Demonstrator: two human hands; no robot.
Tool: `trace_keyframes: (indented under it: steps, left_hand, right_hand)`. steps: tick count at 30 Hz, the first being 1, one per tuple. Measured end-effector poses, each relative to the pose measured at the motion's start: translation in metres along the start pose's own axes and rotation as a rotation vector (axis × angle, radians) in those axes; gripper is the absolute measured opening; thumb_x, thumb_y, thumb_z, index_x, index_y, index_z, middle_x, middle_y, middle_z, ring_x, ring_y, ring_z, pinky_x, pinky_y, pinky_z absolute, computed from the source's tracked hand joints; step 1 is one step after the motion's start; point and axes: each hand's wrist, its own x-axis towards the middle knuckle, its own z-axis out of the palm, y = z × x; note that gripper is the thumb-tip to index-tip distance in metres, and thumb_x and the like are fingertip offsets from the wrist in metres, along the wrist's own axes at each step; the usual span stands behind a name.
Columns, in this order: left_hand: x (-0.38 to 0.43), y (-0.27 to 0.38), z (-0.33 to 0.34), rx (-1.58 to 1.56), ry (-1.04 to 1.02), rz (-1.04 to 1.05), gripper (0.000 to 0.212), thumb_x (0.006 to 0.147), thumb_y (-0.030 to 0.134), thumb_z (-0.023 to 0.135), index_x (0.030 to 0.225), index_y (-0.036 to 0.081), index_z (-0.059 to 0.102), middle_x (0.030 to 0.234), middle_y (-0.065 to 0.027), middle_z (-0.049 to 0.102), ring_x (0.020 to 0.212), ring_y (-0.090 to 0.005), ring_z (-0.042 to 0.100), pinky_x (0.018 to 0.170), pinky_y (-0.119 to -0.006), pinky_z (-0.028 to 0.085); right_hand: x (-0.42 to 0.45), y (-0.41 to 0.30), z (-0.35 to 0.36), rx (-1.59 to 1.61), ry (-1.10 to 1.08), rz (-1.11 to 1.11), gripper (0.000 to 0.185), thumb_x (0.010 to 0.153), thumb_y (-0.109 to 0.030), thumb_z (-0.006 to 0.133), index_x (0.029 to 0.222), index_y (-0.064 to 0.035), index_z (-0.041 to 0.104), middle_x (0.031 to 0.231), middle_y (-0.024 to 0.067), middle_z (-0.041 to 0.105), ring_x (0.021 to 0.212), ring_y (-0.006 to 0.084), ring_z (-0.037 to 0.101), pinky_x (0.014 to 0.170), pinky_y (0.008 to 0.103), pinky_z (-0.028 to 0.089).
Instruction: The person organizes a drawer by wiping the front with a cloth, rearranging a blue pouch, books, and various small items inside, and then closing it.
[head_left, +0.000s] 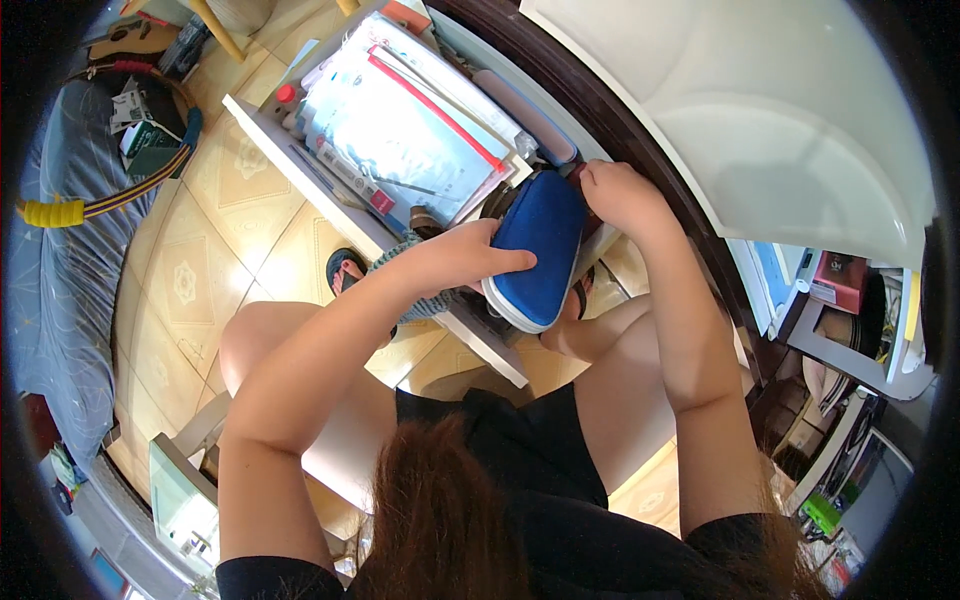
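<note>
A blue zippered case (541, 247) with a white edge is tilted over the near right part of an open drawer (281, 165). My left hand (480, 259) grips its left side, thumb on top. Past the case's right edge, my right hand (622, 196) has its fingers curled on a dark red item (589, 206), mostly hidden. Clear document pouches (405, 135), one with a red zip strip (435, 109), fill much of the drawer. Beside them lies a long pinkish case with a blue rim (525, 116). Grey-green knitted material (424, 307) shows under my left forearm.
My knees flank the drawer, and my feet are on the tiled floor (184, 277) beneath. A dark cabinet edge (645, 120) and a white surface (780, 120) border the right. At left are a taped hoop (139, 180) and a blue-grey cover (67, 262).
</note>
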Motion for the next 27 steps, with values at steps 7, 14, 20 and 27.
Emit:
trace_keyframes:
  steps: [7, 14, 20, 27]
  left_hand:
    - [0.014, -0.003, 0.003, -0.091, -0.069, 0.02, 0.063, 0.077, 0.027, 0.064, 0.126, -0.002, 0.039, 0.105, -0.0105, 0.057, 0.091, -0.014, 0.056, 0.078, -0.026, 0.047]
    - [0.026, -0.001, 0.009, -0.15, -0.085, 0.007, 0.061, 0.078, 0.021, 0.061, 0.13, 0.001, 0.035, 0.111, -0.0072, 0.056, 0.098, -0.0129, 0.054, 0.086, -0.028, 0.043]
    - [0.047, -0.016, 0.013, -0.255, -0.116, 0.06, 0.06, 0.082, 0.016, 0.058, 0.133, 0.001, 0.03, 0.116, -0.0082, 0.054, 0.103, -0.0145, 0.053, 0.091, -0.029, 0.04]
    - [0.05, -0.019, 0.013, -0.249, -0.072, 0.063, 0.057, 0.081, 0.018, 0.057, 0.13, 0.0, 0.035, 0.11, -0.0119, 0.056, 0.097, -0.0174, 0.054, 0.083, -0.03, 0.042]
  right_hand:
    - [0.001, 0.004, 0.003, 0.02, 0.022, -0.025, 0.033, 0.087, -0.022, 0.038, 0.085, 0.0027, 0.059, 0.093, 0.0238, 0.06, 0.089, 0.0384, 0.057, 0.082, 0.0446, 0.045]
    - [0.001, 0.007, 0.005, 0.028, 0.053, -0.049, 0.033, 0.087, -0.021, 0.037, 0.087, 0.0028, 0.059, 0.09, 0.0236, 0.06, 0.085, 0.0391, 0.057, 0.078, 0.0428, 0.046]
    - [0.002, 0.005, 0.006, 0.043, 0.048, -0.047, 0.032, 0.087, -0.021, 0.036, 0.086, 0.0021, 0.058, 0.089, 0.023, 0.06, 0.085, 0.0387, 0.057, 0.077, 0.0437, 0.046]
    - [-0.004, -0.007, 0.0, -0.036, 0.012, -0.013, 0.028, 0.082, -0.012, 0.039, 0.091, 0.0002, 0.062, 0.09, 0.022, 0.062, 0.084, 0.0362, 0.062, 0.074, 0.0436, 0.05]
